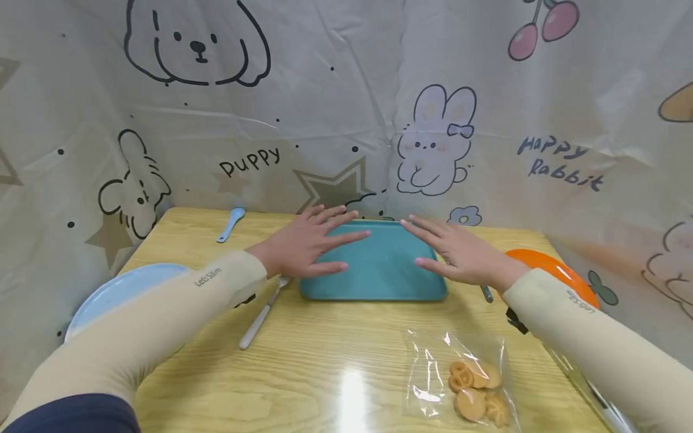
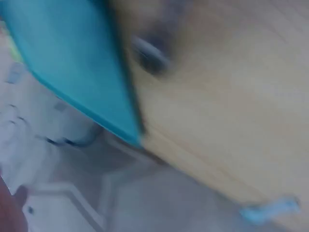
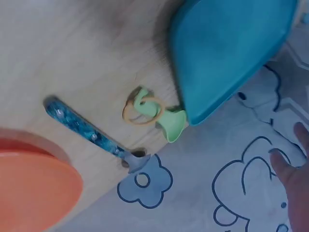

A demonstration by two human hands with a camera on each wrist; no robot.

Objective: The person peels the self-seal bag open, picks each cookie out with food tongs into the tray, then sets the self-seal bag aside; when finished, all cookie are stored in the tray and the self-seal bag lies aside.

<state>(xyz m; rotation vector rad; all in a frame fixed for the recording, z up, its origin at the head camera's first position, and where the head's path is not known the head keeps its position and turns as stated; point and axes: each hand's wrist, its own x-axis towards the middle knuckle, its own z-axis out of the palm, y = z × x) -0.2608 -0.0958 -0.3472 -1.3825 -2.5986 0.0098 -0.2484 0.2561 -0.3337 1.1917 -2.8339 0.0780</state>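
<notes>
Left hand [image 1: 303, 245] and right hand [image 1: 462, 251], empty, fingers extended and spread, hover over a teal tray's [image 1: 381, 267] left and right ends.

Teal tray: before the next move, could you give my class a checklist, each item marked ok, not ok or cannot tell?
1. Teal tray bare: ok, nothing lies on its visible surface.
2. Left-hand grip free: ok, fingers spread, nothing held.
3. Right-hand grip free: ok, nothing held.
4. Cookies unpacked: not ok, they lie inside the clear bag.
5. Green spoon apart from the tray: cannot tell, its bowl is right by the tray's corner in the right wrist view.
6. Both hands touching the tray: cannot tell, contact is unclear.
</notes>
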